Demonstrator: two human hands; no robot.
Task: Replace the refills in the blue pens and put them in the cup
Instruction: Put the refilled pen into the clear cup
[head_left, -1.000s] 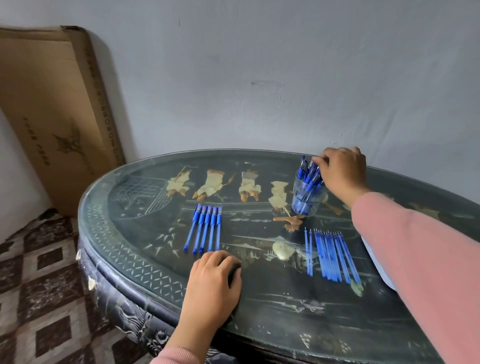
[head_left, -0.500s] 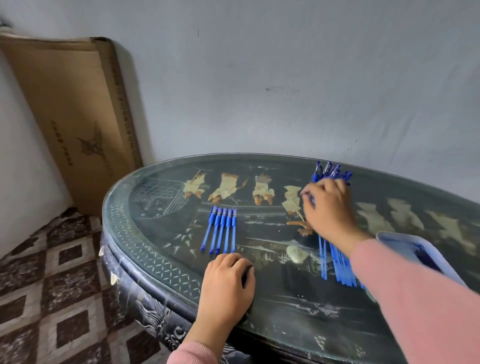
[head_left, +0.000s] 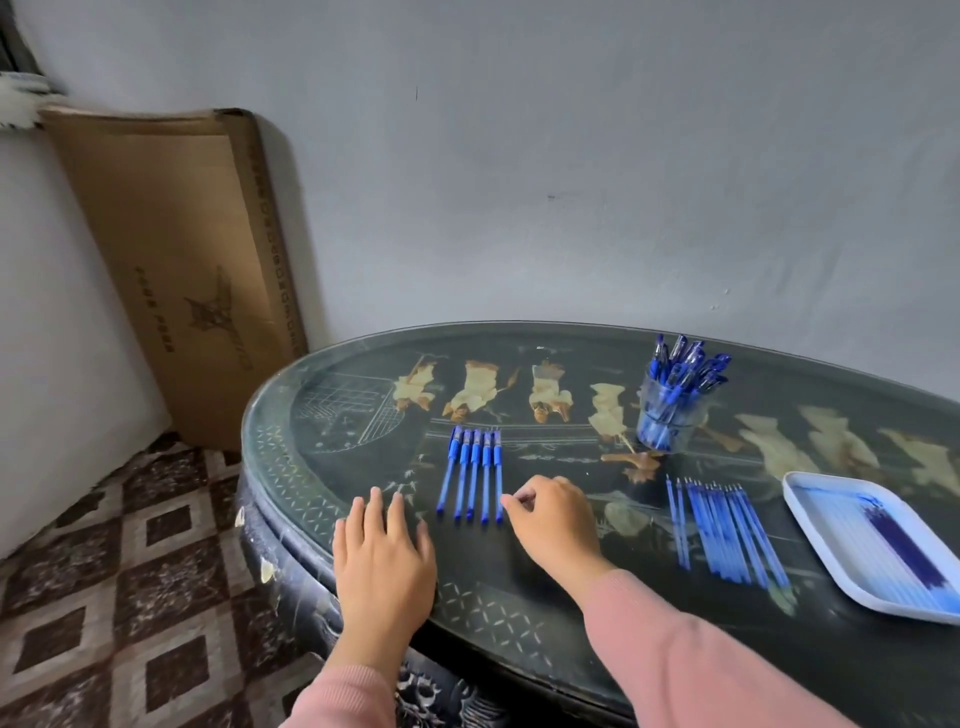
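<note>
Firstly, nearest the wearer, two pink sleeves (head_left: 701, 654) entered the view from six o'clock. The left hand (head_left: 384, 566) lay palm down on the near rim of the dark, glass-topped table (head_left: 493, 577), fingers straight and slightly spread, holding nothing. At its two o'clock the right hand (head_left: 556, 525) rested on the tabletop with fingers curled. Its fingertips (head_left: 511, 500) met the near end of the rightmost pen, but whether they pinched it or merely touched it could not be determined. Five blue pens (head_left: 471, 480) lay side by side in a tidy row at twelve o'clock of the gap between the hands, each aligned toward twelve o'clock. At three o'clock of the right hand, well apart from it, a row of blue refills (head_left: 727, 530) lay flat on the glass, tips toward eleven o'clock. Just beside that row, further toward three o'clock, a pale blue tray (head_left: 818, 486) held more refills and was partly cut off by the frame edge. Farther off, at one o'clock of the right hand, a clear cup (head_left: 670, 421) stood upright and held a bundle of pens (head_left: 685, 364), fanned out above its rim. Beyond the table at ten o'clock, a flat cardboard box (head_left: 182, 260) leaned against the wall, standing on patterned floor tiles (head_left: 130, 597).
</note>
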